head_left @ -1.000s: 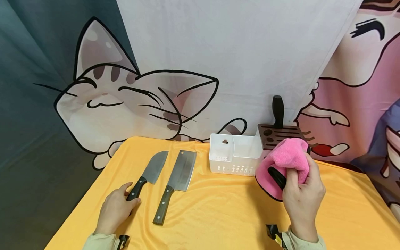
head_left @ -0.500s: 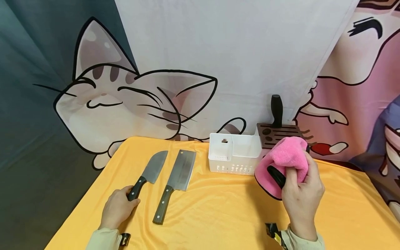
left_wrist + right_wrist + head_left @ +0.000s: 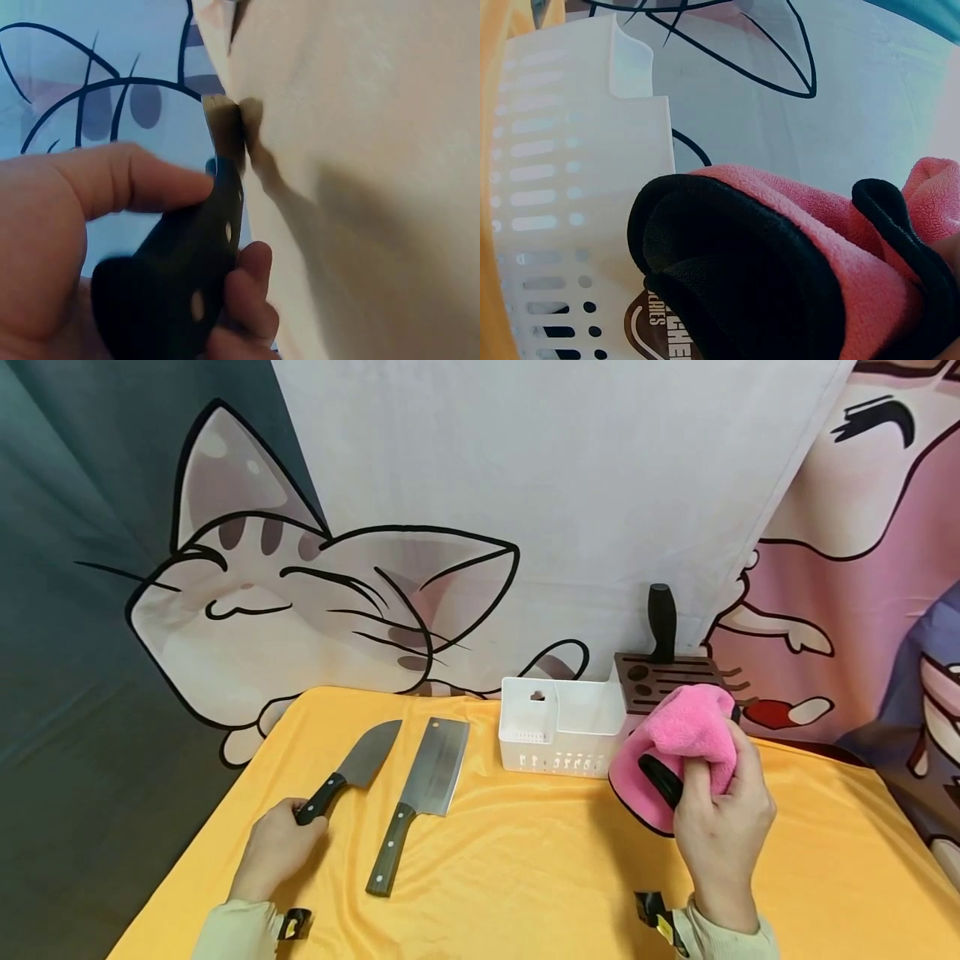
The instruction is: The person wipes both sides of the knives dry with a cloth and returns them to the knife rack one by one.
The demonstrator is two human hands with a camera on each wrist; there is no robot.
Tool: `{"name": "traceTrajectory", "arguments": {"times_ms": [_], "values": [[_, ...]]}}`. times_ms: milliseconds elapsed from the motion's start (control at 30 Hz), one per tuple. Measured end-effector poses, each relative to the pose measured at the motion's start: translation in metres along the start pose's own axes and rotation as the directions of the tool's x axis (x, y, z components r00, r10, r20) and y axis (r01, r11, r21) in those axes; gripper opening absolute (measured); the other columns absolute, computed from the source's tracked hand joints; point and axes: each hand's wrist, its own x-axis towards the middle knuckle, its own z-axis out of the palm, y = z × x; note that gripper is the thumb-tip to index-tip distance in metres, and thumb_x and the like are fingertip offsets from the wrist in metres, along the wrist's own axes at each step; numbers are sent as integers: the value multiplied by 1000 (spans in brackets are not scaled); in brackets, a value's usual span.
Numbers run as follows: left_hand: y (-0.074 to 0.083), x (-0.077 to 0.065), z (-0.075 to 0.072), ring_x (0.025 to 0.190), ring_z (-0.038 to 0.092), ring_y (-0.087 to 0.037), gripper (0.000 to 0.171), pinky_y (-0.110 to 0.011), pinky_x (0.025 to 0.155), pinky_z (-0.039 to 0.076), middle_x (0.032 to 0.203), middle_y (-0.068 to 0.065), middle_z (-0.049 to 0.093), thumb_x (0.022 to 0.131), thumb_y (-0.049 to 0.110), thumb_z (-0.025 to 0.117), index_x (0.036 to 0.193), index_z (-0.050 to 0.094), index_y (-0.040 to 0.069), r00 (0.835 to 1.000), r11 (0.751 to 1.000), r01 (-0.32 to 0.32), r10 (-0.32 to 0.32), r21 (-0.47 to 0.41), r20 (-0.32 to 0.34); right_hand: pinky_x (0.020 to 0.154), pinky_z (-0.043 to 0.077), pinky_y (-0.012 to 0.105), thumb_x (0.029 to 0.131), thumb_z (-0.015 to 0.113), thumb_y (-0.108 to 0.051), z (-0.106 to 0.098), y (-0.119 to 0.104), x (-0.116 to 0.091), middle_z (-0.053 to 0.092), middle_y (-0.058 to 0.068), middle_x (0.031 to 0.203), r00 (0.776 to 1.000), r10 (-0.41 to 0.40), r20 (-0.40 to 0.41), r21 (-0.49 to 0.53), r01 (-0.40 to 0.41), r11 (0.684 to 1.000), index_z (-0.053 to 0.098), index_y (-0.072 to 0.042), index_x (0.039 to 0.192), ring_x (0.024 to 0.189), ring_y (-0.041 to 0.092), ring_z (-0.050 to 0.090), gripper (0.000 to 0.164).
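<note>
My left hand (image 3: 279, 850) grips the black handle of a kitchen knife (image 3: 367, 756) at the left of the table. In the left wrist view, thumb and fingers are wrapped about the riveted handle (image 3: 191, 255). Just right of it lies a cleaver (image 3: 437, 764) with a greenish-brown handle, flat on the cloth. My right hand (image 3: 723, 839) pinches a bunched pink towel (image 3: 686, 727) with black edging, held up in front of the knife block. In the right wrist view the towel's dark underside (image 3: 742, 277) faces the camera, and only a sliver of the hand shows.
At the back stands a white perforated utensil holder (image 3: 558, 752), joined to a brown slotted knife block (image 3: 660, 681). A black handle (image 3: 662, 622) sticks up from the block. The yellow tablecloth (image 3: 517, 868) has soft folds. Behind hangs a printed curtain (image 3: 585, 485).
My left hand has closed round the knife handle. The handle has shifted up and left, while the blade tip stays near its place. The right hand and towel have hardly moved.
</note>
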Motion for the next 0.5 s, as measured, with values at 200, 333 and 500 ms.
{"name": "traceTrajectory", "arguments": {"times_ms": [200,333,500], "values": [[5,1,-1,69,51,-23,42,-31,57,37,88,-12,60,88,26,49,119,53,-2,1000,999,-12,13,-31,6,66,33,16,87,55,-10,0,1,0,65,3,108,1000,-5,2,3,5,1000,62,-18,121,82,0,50,35],[9,0,-4,68,50,-23,43,-30,56,36,85,-12,58,88,25,49,119,51,-4,1000,999,-26,25,-34,-7,66,33,16,88,54,-10,0,1,0,64,4,108,1000,-9,7,4,9,1000,62,-18,121,81,1,50,35],[12,-3,-5,72,51,-25,47,-31,58,37,94,-18,57,89,22,49,125,45,-8,997,998,-58,56,-31,-57,66,33,16,87,54,-10,0,1,0,65,4,107,1000,-10,5,3,10,1000,62,-18,122,81,1,49,36]]}}
